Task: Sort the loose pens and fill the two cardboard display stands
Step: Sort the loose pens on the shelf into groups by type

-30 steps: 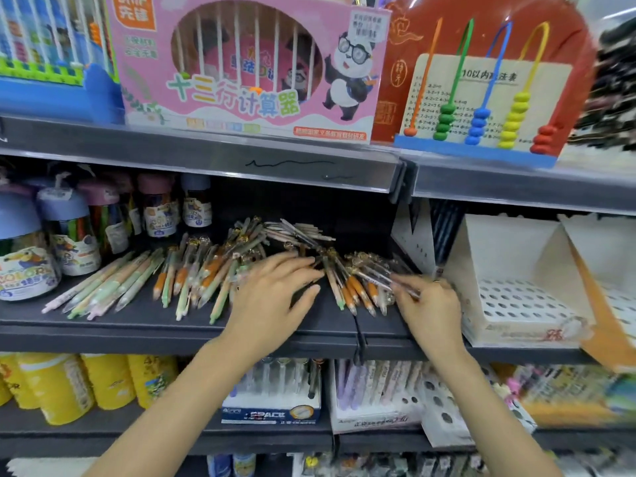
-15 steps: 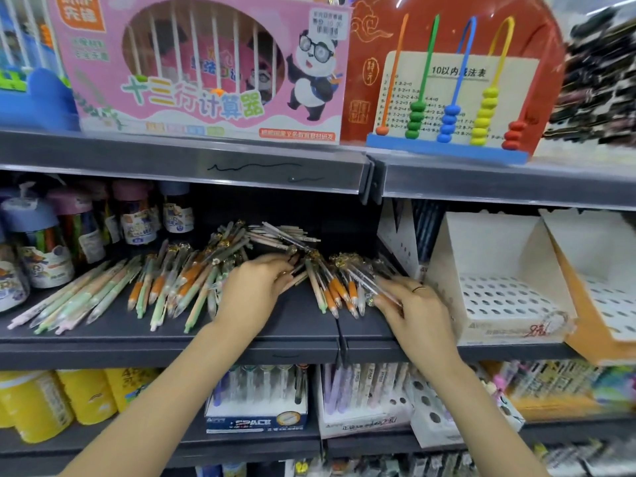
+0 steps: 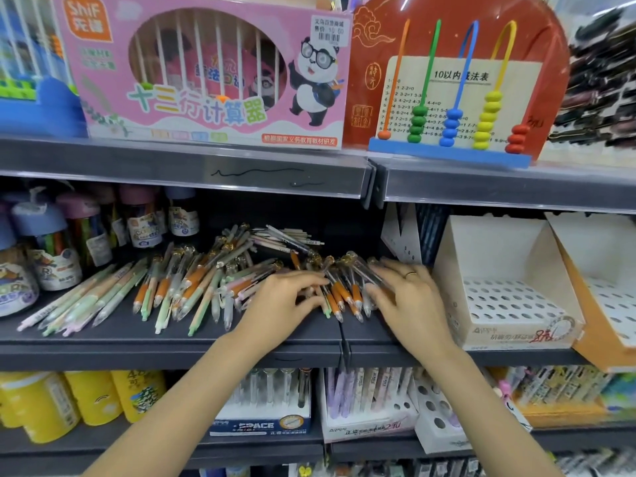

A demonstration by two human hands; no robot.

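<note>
Judging from how things lie, we are near the very start: the white cardboard display stand with rows of round holes (image 3: 509,304), just to the right of our right hand (image 3: 409,297), shows every visible hole unfilled, and the second stand with the orange side panel (image 3: 599,297), further right and partly cut off by the frame edge, looks just as bare. Nearly all the loose pens (image 3: 192,287) lie in a jumbled heap on the dark grey shelf (image 3: 172,342), under and to the left of our hands, many with orange grips, with a tidier row of pale pastel pens (image 3: 79,308) well to the left of our left hand (image 3: 285,301). Both hands rest spread and fairly flat on the heap, fingers straight and parted, raking or pressing rather than gripping; we cannot see a single pen pinched in either. Sorting looks barely begun and all the filling remains. We stand at a shop rack: above our hands sit a pink boxed abacus with a panda (image 3: 206,70) and a red arched bead counter (image 3: 454,84); beyond our left hand stand capped tubs of coloured pencils (image 3: 51,249); below our wrists, filled pen boxes and yellow bottles (image 3: 86,401).
</note>
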